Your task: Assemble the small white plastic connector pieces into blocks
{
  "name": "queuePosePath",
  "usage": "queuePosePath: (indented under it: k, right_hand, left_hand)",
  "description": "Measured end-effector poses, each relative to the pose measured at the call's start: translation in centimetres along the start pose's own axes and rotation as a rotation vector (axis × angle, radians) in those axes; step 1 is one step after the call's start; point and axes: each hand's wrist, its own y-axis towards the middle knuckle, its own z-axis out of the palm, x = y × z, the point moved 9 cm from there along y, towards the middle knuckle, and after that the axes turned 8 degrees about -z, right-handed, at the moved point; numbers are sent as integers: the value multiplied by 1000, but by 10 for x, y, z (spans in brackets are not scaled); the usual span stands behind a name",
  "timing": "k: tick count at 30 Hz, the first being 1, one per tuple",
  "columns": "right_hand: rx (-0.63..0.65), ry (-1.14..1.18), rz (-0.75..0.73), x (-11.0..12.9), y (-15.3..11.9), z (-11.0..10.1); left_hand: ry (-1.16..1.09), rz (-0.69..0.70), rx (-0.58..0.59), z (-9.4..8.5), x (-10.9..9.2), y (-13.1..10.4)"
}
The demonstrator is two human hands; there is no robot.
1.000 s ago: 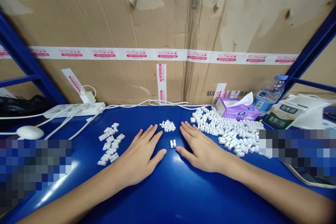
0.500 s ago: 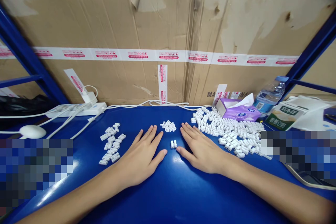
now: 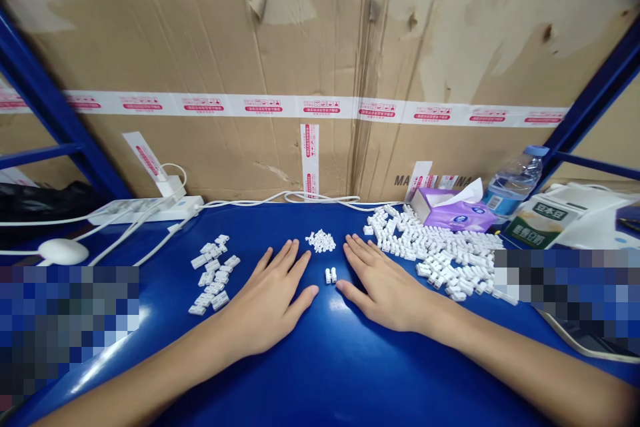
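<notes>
My left hand lies flat on the blue table, fingers apart and holding nothing. My right hand rests flat too, its thumb close to a pair of small white pieces that stand side by side between the two thumbs. Beyond them, between my fingertips, is a little heap of tiny white parts. Left of my left hand lies a loose group of white connectors. A much larger spread of white connectors reaches from my right fingertips toward the right.
At the back right stand a purple tissue box, a plastic bottle and a green-and-white carton. A white power strip with cables lies at the back left. Cardboard rises behind the table.
</notes>
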Motion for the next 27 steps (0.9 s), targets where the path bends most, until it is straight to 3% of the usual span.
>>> queuePosePath:
  k: [15, 20, 24, 27]
  right_hand:
    - [-30, -3, -29, 2, 0, -2]
    - [-171, 3, -209, 27, -3, -19]
    - [-167, 44, -329, 46, -8, -24]
    - [-193, 22, -331, 44, -8, -30]
  left_hand:
    - [-10, 11, -34, -1, 0, 0]
    - [24, 3, -7, 1, -1, -1]
    - [34, 6, -13, 1, 0, -1]
    - [44, 1, -7, 1, 0, 0]
